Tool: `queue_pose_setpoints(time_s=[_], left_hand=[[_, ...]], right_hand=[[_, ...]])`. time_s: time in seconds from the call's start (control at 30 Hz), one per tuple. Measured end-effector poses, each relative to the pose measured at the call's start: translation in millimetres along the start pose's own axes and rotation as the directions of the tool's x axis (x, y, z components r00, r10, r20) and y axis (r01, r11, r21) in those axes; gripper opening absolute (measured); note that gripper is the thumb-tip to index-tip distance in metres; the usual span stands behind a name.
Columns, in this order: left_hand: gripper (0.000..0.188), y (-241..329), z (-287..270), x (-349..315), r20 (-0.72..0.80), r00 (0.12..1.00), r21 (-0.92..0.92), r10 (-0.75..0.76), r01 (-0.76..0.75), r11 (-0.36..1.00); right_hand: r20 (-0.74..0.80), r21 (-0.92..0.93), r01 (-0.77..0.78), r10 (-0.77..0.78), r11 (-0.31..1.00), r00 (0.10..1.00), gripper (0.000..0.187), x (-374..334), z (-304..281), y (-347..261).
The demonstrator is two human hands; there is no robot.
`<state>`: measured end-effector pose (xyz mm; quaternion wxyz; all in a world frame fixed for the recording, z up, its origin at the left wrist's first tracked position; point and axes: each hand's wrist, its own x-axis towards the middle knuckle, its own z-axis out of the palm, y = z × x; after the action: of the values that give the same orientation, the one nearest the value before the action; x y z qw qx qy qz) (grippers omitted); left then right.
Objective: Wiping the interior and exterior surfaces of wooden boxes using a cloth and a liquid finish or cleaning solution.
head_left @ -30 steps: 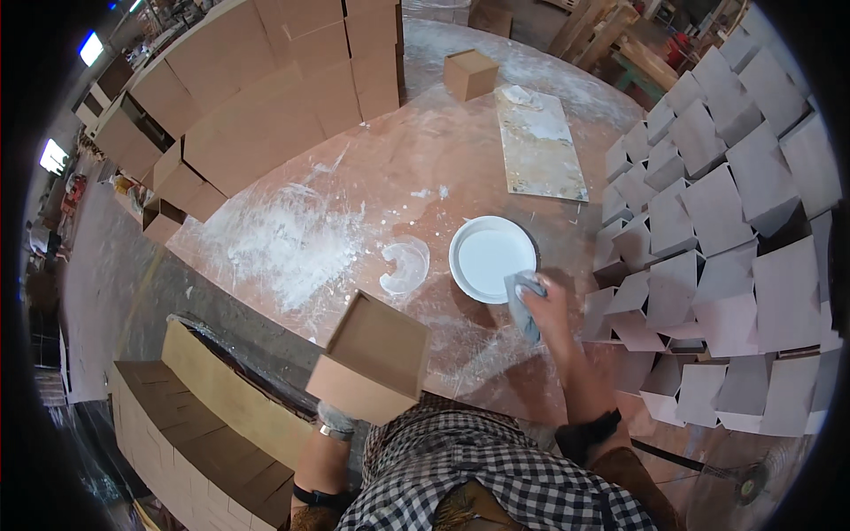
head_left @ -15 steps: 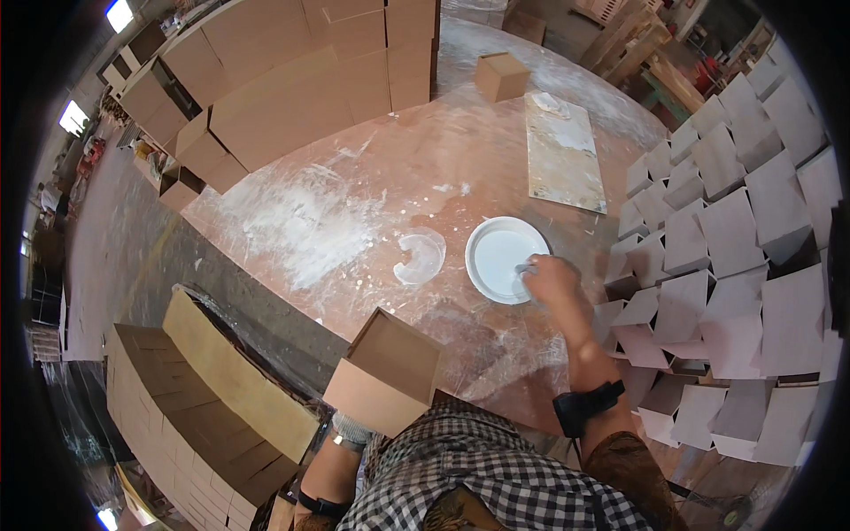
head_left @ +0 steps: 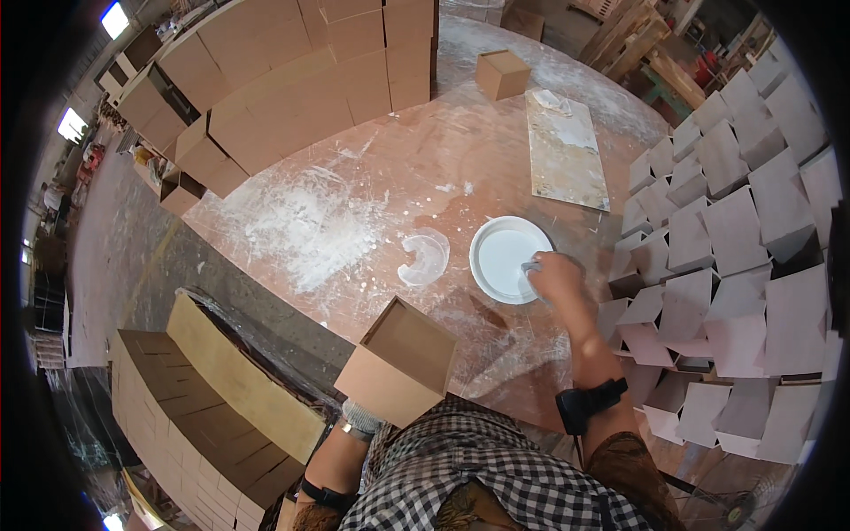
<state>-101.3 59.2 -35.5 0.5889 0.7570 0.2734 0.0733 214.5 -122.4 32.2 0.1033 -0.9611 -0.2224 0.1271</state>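
In my left hand [head_left: 359,418], which wears a grey knitted glove, is an open brown cardboard-coloured box [head_left: 394,389], held tilted just in front of my checked apron. The box hides most of those fingers. My right hand [head_left: 560,276] is bare and closed, pinching a small pale grey wad [head_left: 531,266] whose kind I cannot make out. It reaches over the right rim of a round white dish [head_left: 478,257] of pale liquid. The wad is at the liquid's edge; whether it is wet does not show.
Brown boxes [head_left: 292,106] are stacked along the table's far left, and one box [head_left: 503,74] sits apart at the back. A stained board [head_left: 567,150] lies beyond the dish. Pale coated boxes [head_left: 691,239] rise in rows on the right. Beside the dish lies a translucent broken disc [head_left: 425,257].
The box in my left hand has shifted slightly right and up, tilting a little. My right hand stays at the dish's rim, its fingers turned slightly.
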Motion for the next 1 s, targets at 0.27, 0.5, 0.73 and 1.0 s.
queue_pose_setpoints(time_s=[0.27,0.5,0.73,1.0], left_hand=[[0.035,34.9,7.7,30.6,0.062,0.984,0.018,0.164,-0.166,0.986],[0.034,58.7,11.8,48.4,0.079,0.953,0.021,0.292,-0.295,0.955],[0.034,71.1,9.5,46.4,0.069,0.936,0.013,0.344,-0.346,0.938],[0.033,86.6,-6.1,43.7,0.045,0.915,0.032,0.4,-0.401,0.915]], right_hand=[[0.005,0.846,-0.12,0.218,0.519,0.976,0.033,-8.8,21.1,56.7],[-0.152,0.243,-0.06,0.099,0.968,0.983,0.028,-33.0,10.5,21.7],[-0.157,0.253,0.128,-0.09,0.959,0.984,0.027,-73.2,2.4,23.4],[-0.044,0.935,0.096,-0.157,0.34,0.987,0.018,-107.3,-44.2,-65.7]])
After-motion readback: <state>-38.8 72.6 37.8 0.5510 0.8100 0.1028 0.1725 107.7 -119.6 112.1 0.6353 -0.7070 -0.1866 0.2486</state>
